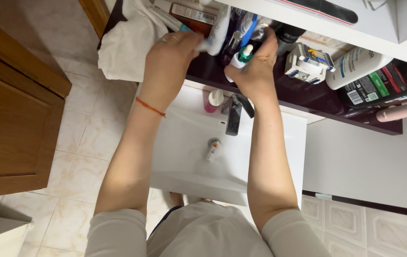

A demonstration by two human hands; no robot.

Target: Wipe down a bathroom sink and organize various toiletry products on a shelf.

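Observation:
Both my arms reach over a white sink point(184, 138) to a dark shelf point(303, 93) crowded with toiletries. My left hand point(168, 64), with a red string on its wrist, closes around the lower end of a white tube point(218, 29). My right hand point(256, 66) grips a small white bottle with a green cap point(242, 55) among upright bottles and tubes. A dark tap point(234, 114) stands below my right hand.
A pink bottle with a white cap point(213, 100) stands on the sink rim, and a small tube point(212, 149) lies in the basin. A white cloth point(125, 43) hangs left. A razor pack point(308, 64) and large bottles point(355, 66) sit right. A wooden cabinet point(13, 123) stands left.

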